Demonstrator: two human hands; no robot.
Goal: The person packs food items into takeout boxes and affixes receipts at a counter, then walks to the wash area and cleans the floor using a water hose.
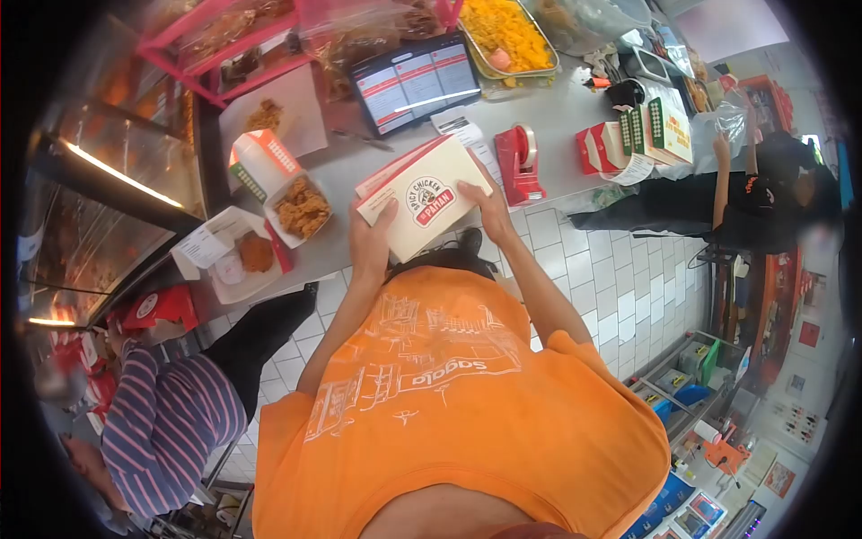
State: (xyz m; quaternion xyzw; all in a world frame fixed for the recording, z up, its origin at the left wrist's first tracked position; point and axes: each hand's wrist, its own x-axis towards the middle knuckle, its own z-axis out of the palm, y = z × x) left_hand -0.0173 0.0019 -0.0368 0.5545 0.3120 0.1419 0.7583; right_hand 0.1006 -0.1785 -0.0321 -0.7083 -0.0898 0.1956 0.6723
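Note:
A cream cardboard food box (426,199) printed "Spicy Chicken Paman" is between my two hands at the counter's front edge. My left hand (370,241) grips its left side, thumb on the printed face. My right hand (486,205) grips the right side, thumb near the corner. A red edge shows behind the printed panel. Left of the box, an open carton (263,153) holds fried chicken (303,209). Nearer the counter edge, another open box (228,280) holds a brown fried piece (256,254) and a white paper slip.
A tablet (417,83) stands at the back beside a tray of yellow food (505,34). A red tape dispenser (520,165) and several cartons (633,137) are to the right. Co-workers stand at left, in a striped shirt (171,422), and right, in black clothes (664,198).

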